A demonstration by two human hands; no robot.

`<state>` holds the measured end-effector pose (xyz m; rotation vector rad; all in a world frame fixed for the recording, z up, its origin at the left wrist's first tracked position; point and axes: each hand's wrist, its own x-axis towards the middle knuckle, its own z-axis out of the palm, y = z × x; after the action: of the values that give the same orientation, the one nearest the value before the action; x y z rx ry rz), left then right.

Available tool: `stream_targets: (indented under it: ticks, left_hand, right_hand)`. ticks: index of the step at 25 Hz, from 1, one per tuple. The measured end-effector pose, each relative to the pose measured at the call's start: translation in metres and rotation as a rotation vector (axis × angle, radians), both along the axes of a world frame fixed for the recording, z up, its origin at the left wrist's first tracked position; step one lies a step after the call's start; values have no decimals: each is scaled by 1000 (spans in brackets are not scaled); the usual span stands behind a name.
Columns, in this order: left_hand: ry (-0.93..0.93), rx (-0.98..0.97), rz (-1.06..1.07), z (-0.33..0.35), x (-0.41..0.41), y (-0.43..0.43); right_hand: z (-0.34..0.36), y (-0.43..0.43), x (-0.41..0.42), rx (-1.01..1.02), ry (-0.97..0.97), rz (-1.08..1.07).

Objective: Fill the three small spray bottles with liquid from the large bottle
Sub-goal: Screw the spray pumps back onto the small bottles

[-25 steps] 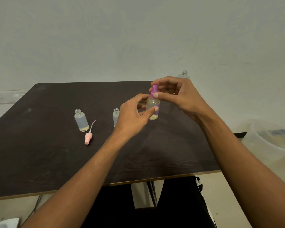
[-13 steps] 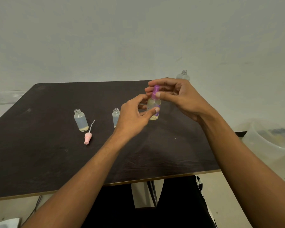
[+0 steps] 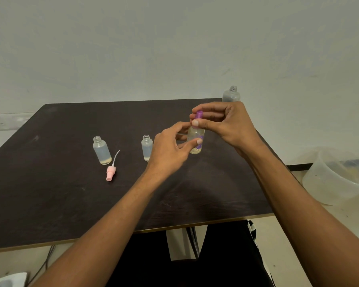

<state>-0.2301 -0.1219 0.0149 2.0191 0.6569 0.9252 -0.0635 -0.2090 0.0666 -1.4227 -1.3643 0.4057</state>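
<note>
Left hand (image 3: 170, 149): steadies small spray bottle (image 3: 195, 139) by its body.
Right hand (image 3: 222, 123): pinches purple spray cap (image 3: 197, 119).
Handling: light, probably slippery plastic.

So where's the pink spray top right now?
The pink spray top lies loose on the dark table, left of the hands, beside the leftmost open small bottle.

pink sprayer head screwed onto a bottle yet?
No, the pink sprayer head lies loose on the table beside an open small bottle.
</note>
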Motion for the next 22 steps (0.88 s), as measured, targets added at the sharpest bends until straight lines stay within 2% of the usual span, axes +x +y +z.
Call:
stream_targets:
  ticks: [5,8,12,22]
  left_hand:
    - [14,-34,7,-7,12,5]
    - [38,-45,70,-10,31,17]
    - [84,-87,164,-11,67,41]
    - [122,-261,369,-17,137,102]
  right_hand:
    - [-8,3,8,-9,-33,-7]
    - [-12,17,19,-14,-132,-88]
    - [-21,50,42,-33,-252,-185]
    - [-40,146,89,-109,-313,-235]
